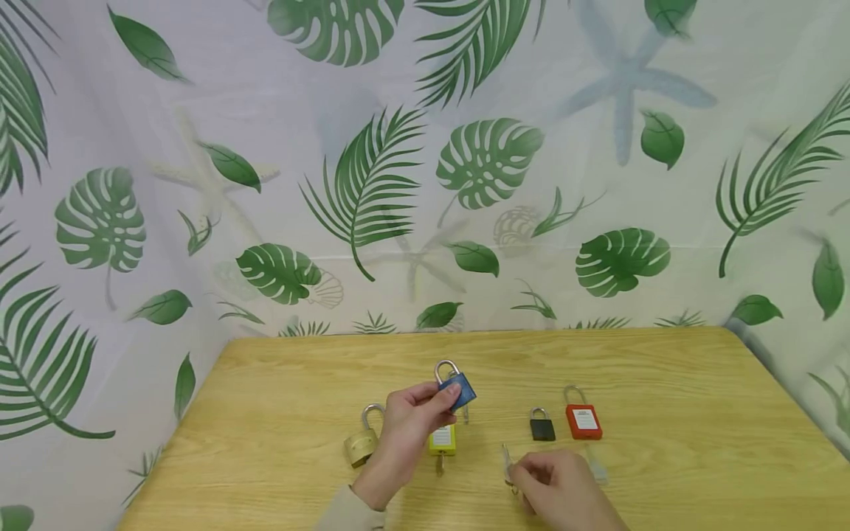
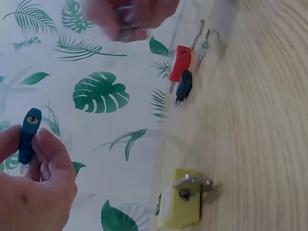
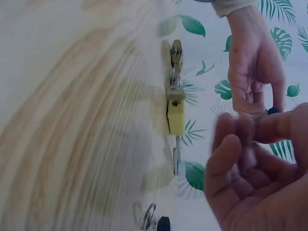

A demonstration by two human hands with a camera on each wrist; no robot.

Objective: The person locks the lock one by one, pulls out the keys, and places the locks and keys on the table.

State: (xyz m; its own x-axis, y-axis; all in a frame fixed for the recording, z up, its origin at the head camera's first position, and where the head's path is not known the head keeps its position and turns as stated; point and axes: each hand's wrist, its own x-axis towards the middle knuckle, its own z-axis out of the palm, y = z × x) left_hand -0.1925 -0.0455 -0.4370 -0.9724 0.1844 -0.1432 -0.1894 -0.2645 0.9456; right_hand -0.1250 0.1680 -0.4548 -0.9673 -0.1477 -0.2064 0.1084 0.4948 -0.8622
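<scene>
My left hand (image 1: 415,420) holds a blue padlock (image 1: 458,391) between thumb and fingers, raised above the table, its shackle upward. In the left wrist view the keyhole end of the blue padlock (image 2: 32,119) shows, with no key in it. Lower and to the right, my right hand (image 1: 561,483) pinches a small silver key (image 2: 126,19), blurred and partly hidden by the fingers. Just below the left hand lies a yellow padlock (image 1: 442,440) with a key (image 2: 190,182) in its keyhole. The thumb and curled fingers of the right hand (image 3: 260,163) show close up.
A brass padlock (image 1: 361,446) lies left of the left forearm. A small black padlock (image 1: 542,428) and a red padlock (image 1: 584,420) with a white label lie at the right. Silver keys (image 2: 202,50) rest near them. Behind the wooden table (image 1: 265,383) hangs a leaf-patterned cloth (image 1: 398,295).
</scene>
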